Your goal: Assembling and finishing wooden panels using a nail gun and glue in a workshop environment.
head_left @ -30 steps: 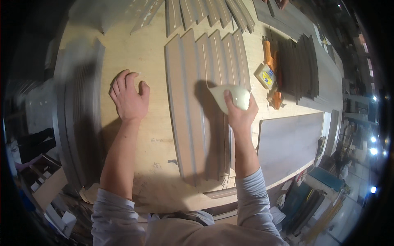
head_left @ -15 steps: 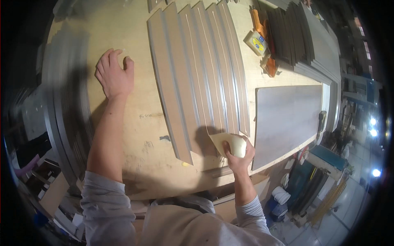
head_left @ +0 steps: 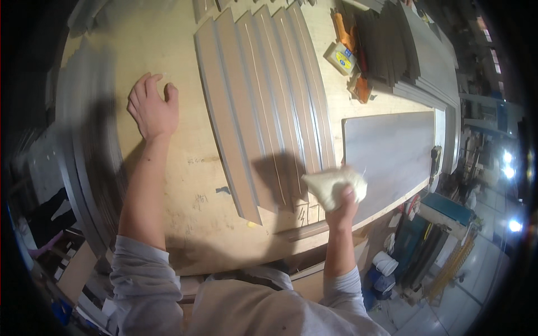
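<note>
My right hand (head_left: 343,210) is closed round a soft cream-coloured glue bottle (head_left: 328,187) that narrows to a pointed tip. The bottle is held tilted above the near right ends of the strips, its tip facing left. Several long brown strips (head_left: 227,120) with grey edges lie side by side on the wooden table (head_left: 188,213). Thin pale lines of glue run along several of them; the two leftmost strips show no line. Left of the strips, my left hand (head_left: 154,109) rests on the tabletop, fingers apart and slightly bent, holding nothing.
A flat grey panel (head_left: 386,154) lies to the right of the strips. Behind it are an orange tool (head_left: 343,31), a small yellow-labelled box (head_left: 340,59) and a stack of grey panels (head_left: 386,47). More stacked panels (head_left: 89,140) stand along the left side.
My right hand has moved right with the glue bottle, away from the strip where its tip was. The left hand stays at its place on the tabletop. The view has shifted slightly.
</note>
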The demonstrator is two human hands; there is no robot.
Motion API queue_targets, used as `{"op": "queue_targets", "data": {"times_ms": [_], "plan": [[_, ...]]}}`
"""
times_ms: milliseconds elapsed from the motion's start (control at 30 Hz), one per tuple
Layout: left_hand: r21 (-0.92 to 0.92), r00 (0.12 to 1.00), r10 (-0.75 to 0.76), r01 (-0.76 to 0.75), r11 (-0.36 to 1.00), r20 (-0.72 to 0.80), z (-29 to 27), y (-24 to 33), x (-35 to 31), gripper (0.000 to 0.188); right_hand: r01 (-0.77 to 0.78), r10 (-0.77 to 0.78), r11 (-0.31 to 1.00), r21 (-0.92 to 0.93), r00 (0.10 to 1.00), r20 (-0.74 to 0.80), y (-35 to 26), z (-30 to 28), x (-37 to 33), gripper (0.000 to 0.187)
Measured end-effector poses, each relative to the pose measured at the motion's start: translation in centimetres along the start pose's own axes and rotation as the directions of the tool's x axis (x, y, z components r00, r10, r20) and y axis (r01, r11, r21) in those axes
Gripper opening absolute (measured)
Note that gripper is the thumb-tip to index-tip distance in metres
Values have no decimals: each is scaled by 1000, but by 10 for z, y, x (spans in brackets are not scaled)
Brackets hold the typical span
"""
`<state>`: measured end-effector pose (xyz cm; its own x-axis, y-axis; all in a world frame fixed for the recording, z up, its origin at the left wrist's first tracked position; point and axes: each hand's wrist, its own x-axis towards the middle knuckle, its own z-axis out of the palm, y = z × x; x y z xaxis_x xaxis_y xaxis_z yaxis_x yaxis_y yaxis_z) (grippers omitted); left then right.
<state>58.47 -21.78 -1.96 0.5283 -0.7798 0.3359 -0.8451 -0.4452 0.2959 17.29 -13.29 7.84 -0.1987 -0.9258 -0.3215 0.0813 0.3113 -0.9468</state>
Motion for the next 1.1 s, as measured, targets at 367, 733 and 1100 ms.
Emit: {"op": "queue_targets", "data": {"times_ms": [367, 733, 1100], "plan": [[-45, 1000, -1, 1, 999, 6, -17, 2, 5, 34, 346, -274, 873, -345, 931, 240, -41, 238, 175, 38], [-54, 997, -33, 37, 998, 70, -21, 4, 10, 34, 484, -433, 746, -458, 874, 220, -33, 316, 225, 37], [-51, 1000, -2, 3, 999, 31, -17, 1, 5, 35, 329, -279, 833, -446, 944, 175, -29, 249, 152, 37]]}}
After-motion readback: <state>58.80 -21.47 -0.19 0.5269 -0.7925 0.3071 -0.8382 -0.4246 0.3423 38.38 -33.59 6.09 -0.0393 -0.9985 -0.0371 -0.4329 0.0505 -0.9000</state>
